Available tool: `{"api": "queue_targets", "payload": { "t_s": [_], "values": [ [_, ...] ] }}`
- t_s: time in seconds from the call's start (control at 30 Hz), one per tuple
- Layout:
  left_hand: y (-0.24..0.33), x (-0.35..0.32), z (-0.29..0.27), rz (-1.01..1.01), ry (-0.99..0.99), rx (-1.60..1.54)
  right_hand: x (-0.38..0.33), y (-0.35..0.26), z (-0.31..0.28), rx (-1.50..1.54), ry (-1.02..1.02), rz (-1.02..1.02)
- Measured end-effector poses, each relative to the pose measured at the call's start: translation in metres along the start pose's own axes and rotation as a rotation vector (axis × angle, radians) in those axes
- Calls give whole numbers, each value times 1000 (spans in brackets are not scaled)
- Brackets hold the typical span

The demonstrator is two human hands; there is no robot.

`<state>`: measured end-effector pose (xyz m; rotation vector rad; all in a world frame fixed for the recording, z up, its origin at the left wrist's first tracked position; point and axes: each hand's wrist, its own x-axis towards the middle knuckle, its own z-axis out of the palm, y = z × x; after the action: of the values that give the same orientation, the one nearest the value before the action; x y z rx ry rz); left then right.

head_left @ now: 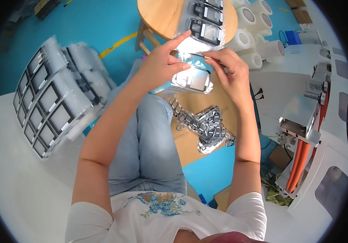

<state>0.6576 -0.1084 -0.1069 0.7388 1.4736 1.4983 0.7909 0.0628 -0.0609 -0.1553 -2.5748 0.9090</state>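
A clear film strip carrying black-framed rectangular pieces (206, 32) runs from a round wooden stool towards me. My left hand (160, 67) lies at the strip's left edge with index finger and thumb stretched apart, the thumb touching the film by the nearest framed piece (196, 81). In my right hand (232, 71) are thin dark tweezers (198, 55), pinched between thumb and fingers, their tip over the bright film between two pieces. Glare hides what the tip touches. A loose heap of used strip with dark frames (210, 125) lies below on brown cardboard.
At the left, stacked sheets of black-framed pieces (48, 101) rest on a white table (28, 182). The round wooden stool (157, 16) stands ahead, with several white film rolls (259, 24) beyond it. A machine with orange tubes (297, 166) is at the right.
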Motion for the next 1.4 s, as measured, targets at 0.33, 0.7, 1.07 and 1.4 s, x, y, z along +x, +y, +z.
{"api": "queue_targets", "payload": {
  "t_s": [0.33, 0.7, 1.07, 1.4],
  "values": [
    [0, -3, 4, 104, 17, 77, -28, -26, -25, -752, -82, 63],
    [-49, -28, 36, 159, -225, -298, -13, -47, -45, 424, 326, 290],
    [-5, -8, 33, 142, 174, -204, 102, 103, -18, 374, 349, 432],
    [-8, -1, 24, 149, 90, -137, -5, 24, -28, 176, 163, 431]
  ]
}}
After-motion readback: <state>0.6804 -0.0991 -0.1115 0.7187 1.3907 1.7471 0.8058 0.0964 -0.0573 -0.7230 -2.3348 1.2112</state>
